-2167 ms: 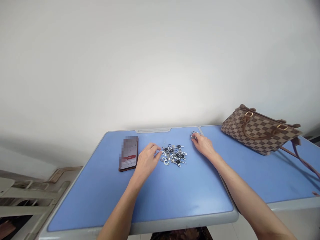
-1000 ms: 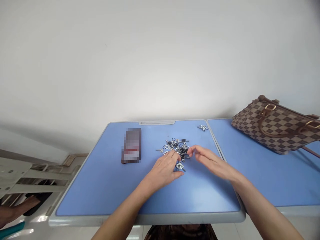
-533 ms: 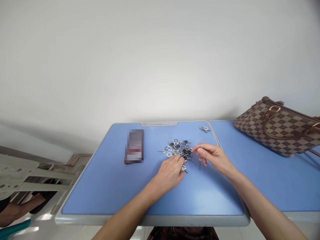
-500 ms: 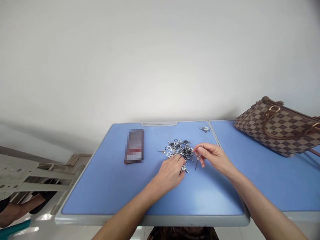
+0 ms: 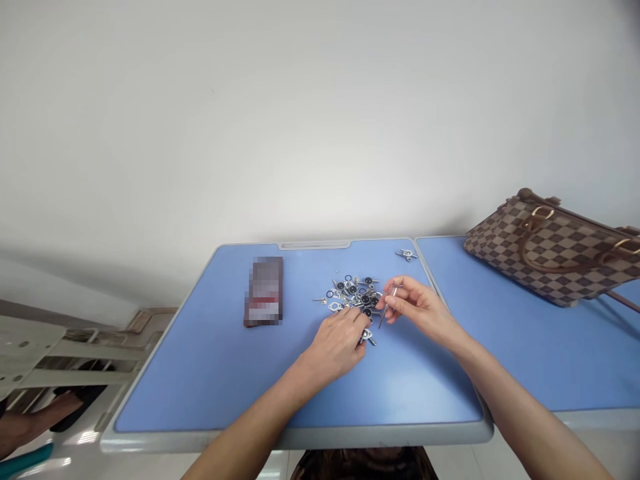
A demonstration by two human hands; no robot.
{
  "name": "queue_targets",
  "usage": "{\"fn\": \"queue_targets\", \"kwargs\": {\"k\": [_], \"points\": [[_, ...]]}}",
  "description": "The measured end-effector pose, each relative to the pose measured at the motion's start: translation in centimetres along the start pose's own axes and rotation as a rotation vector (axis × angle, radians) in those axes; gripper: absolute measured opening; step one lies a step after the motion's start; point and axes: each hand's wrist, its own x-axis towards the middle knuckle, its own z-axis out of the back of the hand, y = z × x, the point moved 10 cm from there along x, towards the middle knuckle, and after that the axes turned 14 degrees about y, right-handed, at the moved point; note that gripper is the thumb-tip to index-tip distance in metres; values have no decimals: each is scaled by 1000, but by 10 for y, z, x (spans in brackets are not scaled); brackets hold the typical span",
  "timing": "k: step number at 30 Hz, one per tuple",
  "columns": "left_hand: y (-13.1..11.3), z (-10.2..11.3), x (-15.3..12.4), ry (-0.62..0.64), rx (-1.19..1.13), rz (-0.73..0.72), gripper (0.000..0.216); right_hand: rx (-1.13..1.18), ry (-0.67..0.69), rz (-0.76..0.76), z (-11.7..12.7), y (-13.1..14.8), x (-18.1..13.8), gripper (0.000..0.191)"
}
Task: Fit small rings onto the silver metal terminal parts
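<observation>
A heap of small metal parts, with rings, flanges and black washers, lies on the blue table. My left hand rests at the near edge of the heap, fingers curled onto a flanged piece. My right hand hovers just right of the heap and pinches a thin metal pin between thumb and fingers, tilted with its tip down.
A phone in a dark case lies left of the heap. A few assembled metal pieces sit at the table's far right corner. A brown checkered handbag stands on the adjoining blue table. White shelving is at lower left.
My right hand came back from the far corner to the heap and picked up a thin pin, now lifted and tilted. My left hand slid to the heap's near edge.
</observation>
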Motion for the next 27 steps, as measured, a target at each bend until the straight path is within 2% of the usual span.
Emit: {"fn": "queue_targets", "kwargs": {"k": [7, 14, 22, 27], "points": [[0, -1, 3, 26, 15, 8, 12, -140, 19, 6, -11, 6, -1, 19], [0, -1, 4, 32, 28, 18, 13, -353, 63, -15, -25, 9, -3, 9], [1, -3, 4, 24, 37, 38, 14, -528, 46, 15, -23, 15, -3, 9], [0, -3, 4, 2, 16, 12, 20, -624, 134, 71, -33, 24, -5, 12]]}}
